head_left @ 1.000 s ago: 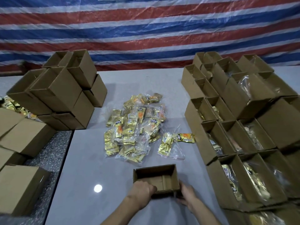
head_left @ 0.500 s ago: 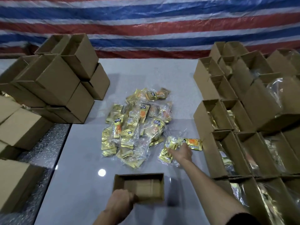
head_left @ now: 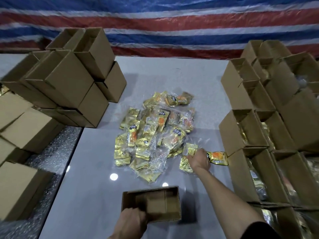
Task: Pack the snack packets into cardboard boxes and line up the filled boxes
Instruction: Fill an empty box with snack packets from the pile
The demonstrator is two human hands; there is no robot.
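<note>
An open, empty cardboard box (head_left: 170, 195) sits on the grey table near me. My left hand (head_left: 132, 221) grips its near left wall. A heap of gold snack packets in clear bags (head_left: 151, 133) lies in the table's middle. My right hand (head_left: 198, 158) reaches out to the heap's right side and closes its fingers on a clear bag of gold packets (head_left: 189, 152) there. A single orange and gold packet (head_left: 218, 157) shows just right of that hand.
Empty cardboard boxes (head_left: 72, 80) are stacked at the left, some on a lower speckled surface. Rows of filled open boxes (head_left: 259, 135) stand along the right side. A striped tarpaulin (head_left: 155, 23) hangs behind the table (head_left: 86, 187).
My right hand left the box and reached forward to the bag of packets at the heap's right. My left hand stayed on the box, which shifted slightly left.
</note>
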